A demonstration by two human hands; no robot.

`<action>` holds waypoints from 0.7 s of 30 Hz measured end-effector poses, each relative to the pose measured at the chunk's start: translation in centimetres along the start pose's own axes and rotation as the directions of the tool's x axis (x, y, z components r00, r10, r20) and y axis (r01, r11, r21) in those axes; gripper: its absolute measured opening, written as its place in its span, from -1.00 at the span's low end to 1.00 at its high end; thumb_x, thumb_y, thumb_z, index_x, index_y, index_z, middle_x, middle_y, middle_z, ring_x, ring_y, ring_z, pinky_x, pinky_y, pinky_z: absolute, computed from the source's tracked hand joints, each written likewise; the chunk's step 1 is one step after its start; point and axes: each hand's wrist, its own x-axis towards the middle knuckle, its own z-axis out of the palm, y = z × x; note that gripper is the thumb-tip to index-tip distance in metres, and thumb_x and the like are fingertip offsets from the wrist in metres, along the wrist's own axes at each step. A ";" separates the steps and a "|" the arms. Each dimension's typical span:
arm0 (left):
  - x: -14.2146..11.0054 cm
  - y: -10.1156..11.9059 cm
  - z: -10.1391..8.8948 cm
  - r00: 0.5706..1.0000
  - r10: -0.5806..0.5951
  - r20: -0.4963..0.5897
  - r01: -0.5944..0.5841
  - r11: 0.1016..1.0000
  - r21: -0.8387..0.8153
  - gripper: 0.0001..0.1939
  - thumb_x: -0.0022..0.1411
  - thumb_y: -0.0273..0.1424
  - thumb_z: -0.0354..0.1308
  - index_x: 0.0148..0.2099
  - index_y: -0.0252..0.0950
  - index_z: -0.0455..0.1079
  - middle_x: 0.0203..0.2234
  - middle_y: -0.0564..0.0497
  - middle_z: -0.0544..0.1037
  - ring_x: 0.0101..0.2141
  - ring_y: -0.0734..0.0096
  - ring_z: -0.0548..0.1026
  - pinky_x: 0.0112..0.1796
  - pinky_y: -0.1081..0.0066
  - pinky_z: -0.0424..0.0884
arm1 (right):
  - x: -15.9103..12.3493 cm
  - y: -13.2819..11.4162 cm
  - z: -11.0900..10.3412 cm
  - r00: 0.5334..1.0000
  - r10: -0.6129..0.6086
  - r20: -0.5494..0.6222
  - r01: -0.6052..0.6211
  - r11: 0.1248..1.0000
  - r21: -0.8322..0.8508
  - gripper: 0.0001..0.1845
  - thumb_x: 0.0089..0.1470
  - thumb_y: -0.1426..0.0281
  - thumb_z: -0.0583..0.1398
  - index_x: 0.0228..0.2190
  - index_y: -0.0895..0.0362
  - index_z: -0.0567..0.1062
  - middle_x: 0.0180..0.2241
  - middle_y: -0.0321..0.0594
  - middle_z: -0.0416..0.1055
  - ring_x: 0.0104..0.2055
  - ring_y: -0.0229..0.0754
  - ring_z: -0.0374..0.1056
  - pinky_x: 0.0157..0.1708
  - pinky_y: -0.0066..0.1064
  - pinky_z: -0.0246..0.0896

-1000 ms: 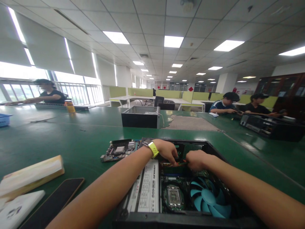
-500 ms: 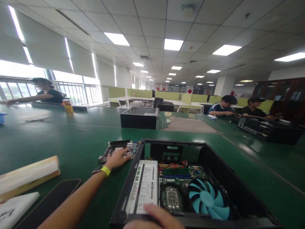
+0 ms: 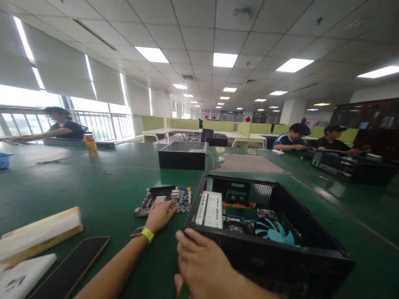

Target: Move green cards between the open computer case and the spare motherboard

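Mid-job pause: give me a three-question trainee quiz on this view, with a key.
1. The left hand is on: a) the white-labelled power supply; b) the loose circuit board; c) the orange jar.
2. True or false: the blue fan sits inside the black case.
3. Which corner of the case is the right hand at?

Key: 1 b; 2 true; 3 the near left corner.

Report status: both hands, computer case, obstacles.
Left hand at loose circuit board. Right hand at computer case, near-left corner. Case open, blue fan inside. Dark slab left of both hands.
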 end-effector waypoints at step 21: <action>-12.3 19.5 0.3 0.800 0.545 0.252 -0.503 0.837 -0.215 -0.59 0.12 -0.05 0.03 -0.06 -0.15 0.35 -0.11 -0.10 0.44 -0.11 0.02 0.33 -0.13 0.07 0.22 | -23.1 22.2 -1.7 0.560 0.827 -0.046 -0.785 0.512 -0.349 -0.57 0.08 0.28 -0.04 -0.22 0.17 0.53 0.11 -0.02 0.24 0.28 -0.02 -0.14 0.20 0.02 -0.37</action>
